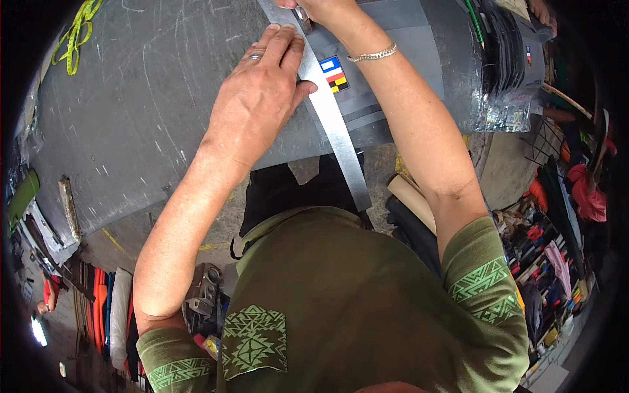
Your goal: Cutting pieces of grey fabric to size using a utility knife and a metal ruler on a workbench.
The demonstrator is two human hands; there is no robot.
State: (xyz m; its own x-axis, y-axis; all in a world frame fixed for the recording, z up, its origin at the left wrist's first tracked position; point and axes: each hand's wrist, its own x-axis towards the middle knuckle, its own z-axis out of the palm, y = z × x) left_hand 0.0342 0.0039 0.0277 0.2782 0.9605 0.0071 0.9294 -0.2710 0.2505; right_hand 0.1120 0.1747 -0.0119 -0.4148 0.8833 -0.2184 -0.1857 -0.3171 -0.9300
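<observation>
A long metal ruler lies slanted across the dark, scratched tabletop, its near end jutting past the table edge toward me. My left hand rests on the ruler with fingers outstretched along it and the thumb at its right edge. Under the ruler's right side is a grey sheet bearing a small patch of blue, white, red, yellow and black. At the top edge, my right hand is closed round a small dark and metallic tool beside the ruler; its kind is mostly hidden.
A yellow tape measure lies looped at the far left. Stacked dark sheets with clear plastic wrap stand at the right, near a green pencil. Rolls of material lean below the table; coloured rolls stand lower left.
</observation>
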